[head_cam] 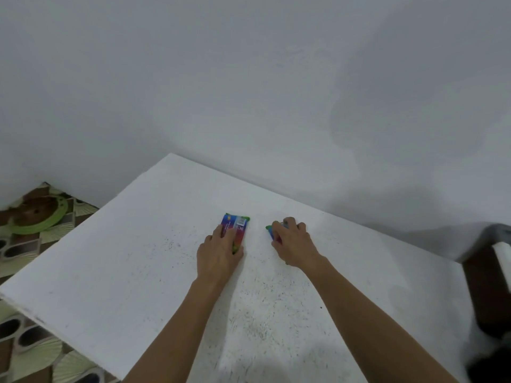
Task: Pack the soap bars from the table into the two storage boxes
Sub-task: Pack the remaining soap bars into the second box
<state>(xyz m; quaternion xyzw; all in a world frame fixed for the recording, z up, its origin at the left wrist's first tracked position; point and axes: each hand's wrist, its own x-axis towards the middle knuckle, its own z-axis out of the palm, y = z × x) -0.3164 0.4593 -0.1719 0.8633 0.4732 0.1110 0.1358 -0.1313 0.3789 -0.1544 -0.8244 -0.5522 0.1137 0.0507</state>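
Each wrapped soap bar is judged to be a light, rigid block under a thin glossy film. The film is likely slippery, so take hold across the two long sides, with the thumb on one and the fingers on the other, not by the crimped wrapper ends, which would flex and slide. One hand per bar should suffice, and the bars are not judged fragile. The left soap bar point(238, 225) lies flat on the table point(110, 258) around mid-surface, nearer the far edge than the near edge, long axis running roughly from near to far. Its wrapper shows blue and red panels, green ends and a small white label. The left hand point(218, 252) covers its near half, fingers curled over the top and thumb against the right side, gripping it. The right soap bar point(272, 233) lies just beside it toward the table's right edge, the two bars apart. Only a green tip and a blue-red strip show, because the right hand point(294, 243) closes over it with curled fingers. No storage boxes can be identified in this view.
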